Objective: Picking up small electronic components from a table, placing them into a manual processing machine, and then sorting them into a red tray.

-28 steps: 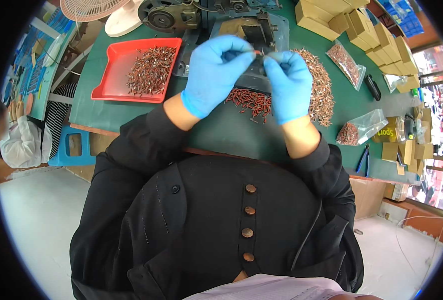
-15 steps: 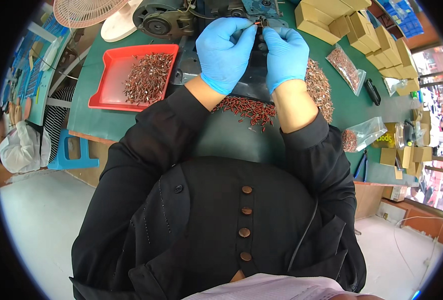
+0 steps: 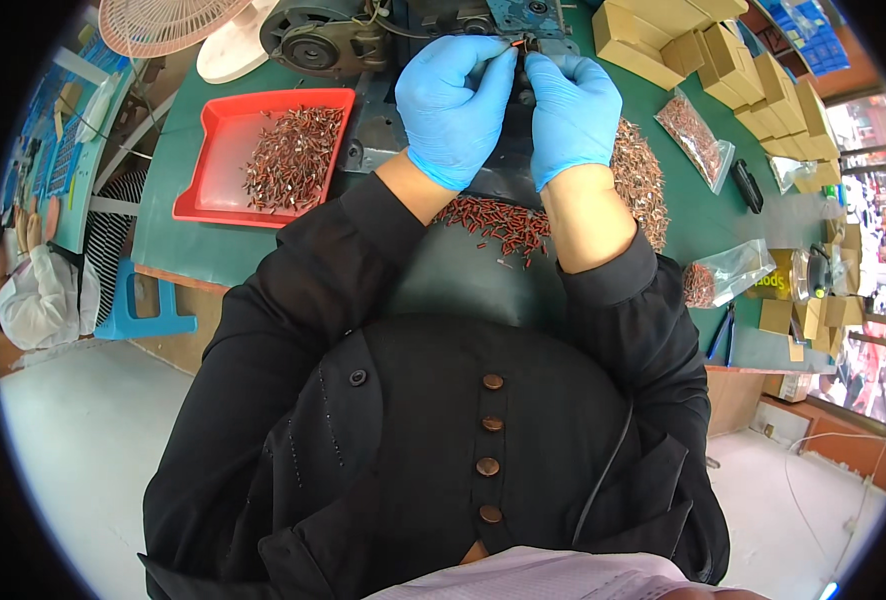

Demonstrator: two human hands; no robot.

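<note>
We hold a tiny orange-red piece (image 3: 516,43) pinched between the fingers of both gloved hands, left hand (image 3: 455,100) and right hand (image 3: 570,105), right at the dark machine (image 3: 523,20) at the far edge of the counter (image 3: 193,240). It looks light, stiff and slippery under gloves, so we'd judge it best pinched at its ends. More lie in a loose heap (image 3: 493,220) near the wrists and in the red tray (image 3: 263,150). Compared with 0.5 s ago, our hands sit further forward, closer to the machine.
</note>
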